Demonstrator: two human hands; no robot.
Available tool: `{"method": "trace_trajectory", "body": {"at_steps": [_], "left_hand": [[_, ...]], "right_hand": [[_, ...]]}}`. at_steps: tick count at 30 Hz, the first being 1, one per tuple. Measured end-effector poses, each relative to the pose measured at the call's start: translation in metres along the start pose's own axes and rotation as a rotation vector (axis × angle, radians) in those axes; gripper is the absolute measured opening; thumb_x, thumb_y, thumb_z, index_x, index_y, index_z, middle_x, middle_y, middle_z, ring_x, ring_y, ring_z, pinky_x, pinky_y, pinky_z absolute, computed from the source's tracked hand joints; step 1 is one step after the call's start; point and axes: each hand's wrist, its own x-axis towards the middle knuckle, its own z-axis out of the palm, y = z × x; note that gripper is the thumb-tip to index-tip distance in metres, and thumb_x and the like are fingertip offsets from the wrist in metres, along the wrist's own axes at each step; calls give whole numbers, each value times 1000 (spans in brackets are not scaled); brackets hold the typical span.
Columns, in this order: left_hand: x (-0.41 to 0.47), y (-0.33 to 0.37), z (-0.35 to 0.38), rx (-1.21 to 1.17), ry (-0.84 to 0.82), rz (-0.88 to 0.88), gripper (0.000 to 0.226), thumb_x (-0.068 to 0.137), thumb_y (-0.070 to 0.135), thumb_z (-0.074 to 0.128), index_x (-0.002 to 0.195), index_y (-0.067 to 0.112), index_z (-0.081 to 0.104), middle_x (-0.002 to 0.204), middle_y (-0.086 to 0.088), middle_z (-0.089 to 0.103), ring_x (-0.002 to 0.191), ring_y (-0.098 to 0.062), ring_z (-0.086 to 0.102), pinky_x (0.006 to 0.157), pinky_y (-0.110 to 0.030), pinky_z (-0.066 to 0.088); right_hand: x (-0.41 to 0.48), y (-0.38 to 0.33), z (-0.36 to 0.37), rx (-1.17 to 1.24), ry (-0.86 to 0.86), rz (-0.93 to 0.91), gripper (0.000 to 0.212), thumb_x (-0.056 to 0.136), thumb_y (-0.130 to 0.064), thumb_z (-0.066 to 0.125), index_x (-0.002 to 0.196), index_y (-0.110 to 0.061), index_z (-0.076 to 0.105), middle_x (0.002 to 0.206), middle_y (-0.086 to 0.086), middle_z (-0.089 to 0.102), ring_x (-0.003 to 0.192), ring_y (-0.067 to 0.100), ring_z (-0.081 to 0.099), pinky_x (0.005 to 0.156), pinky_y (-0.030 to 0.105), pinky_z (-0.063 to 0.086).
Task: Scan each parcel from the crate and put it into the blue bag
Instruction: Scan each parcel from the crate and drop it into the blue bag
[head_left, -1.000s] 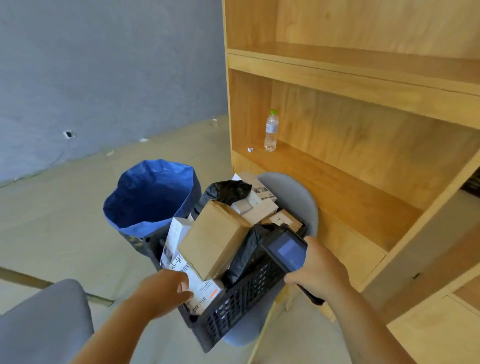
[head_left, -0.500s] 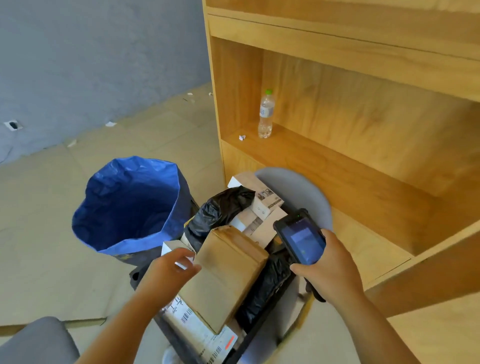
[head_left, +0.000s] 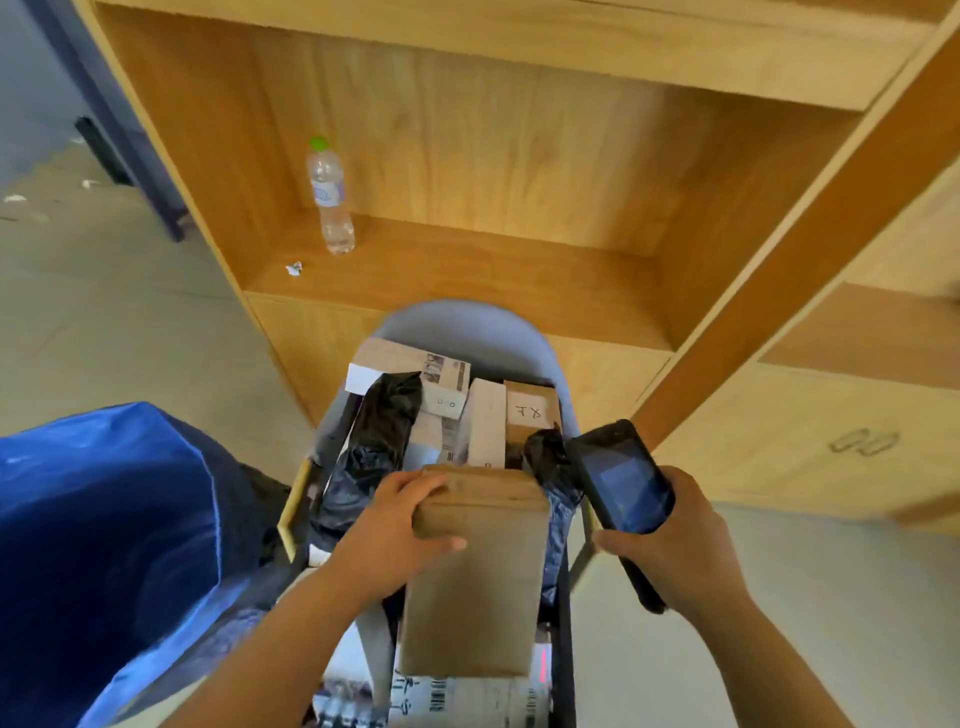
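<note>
brown parcel (head_left: 475, 571) clamped at its top-left corner by left hand (head_left: 387, 540) fingers, above crate | scanner (head_left: 621, 478) gripped by right hand (head_left: 675, 545) | risk: no label is shown on the upturned face, so scan may be missed

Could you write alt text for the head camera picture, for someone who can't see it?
A person's left hand grips a plain brown box over a crate of parcels, while the right hand holds a black scanner beside it. An open blue bag stands to the left, and a water bottle sits on a wooden shelf behind.
</note>
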Motion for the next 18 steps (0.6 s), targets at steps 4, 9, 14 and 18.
{"method": "trace_trajectory", "body": {"at_steps": [4, 9, 14, 18], "left_hand": [[-8, 1, 2, -42, 86, 54, 60, 79, 30, 76, 131, 32, 46, 138, 6, 36, 115, -6, 39, 83, -5, 34], [-46, 5, 5, -109, 255, 198, 60, 72, 19, 82, 121, 36, 53, 136, 21, 32, 118, 7, 37, 100, -18, 38], [-89, -5, 30, 41, 397, 482, 55, 62, 19, 88, 105, 32, 57, 140, 30, 25, 128, 18, 27, 94, 2, 33], [-123, -15, 67, 95, 326, 271, 28, 72, 43, 78, 91, 27, 63, 132, 13, 39, 114, 23, 36, 93, 3, 31]], "right_hand": [[-37, 13, 5, -10, 29, 67, 66, 61, -25, 87, 109, -26, 43, 92, -13, 53, 76, 5, 52, 58, 25, 41], [-66, 28, 4, 37, 53, 49, 67, 58, -25, 88, 109, -26, 44, 93, -14, 54, 78, 6, 52, 59, 23, 41], [-80, 39, -2, 157, 63, -28, 75, 57, -22, 89, 117, -26, 44, 100, -11, 56, 87, 10, 56, 62, 21, 42], [-88, 55, -6, 127, -1, -85, 71, 59, -21, 89, 111, -28, 42, 94, -20, 51, 81, 4, 53, 60, 19, 40]]}}
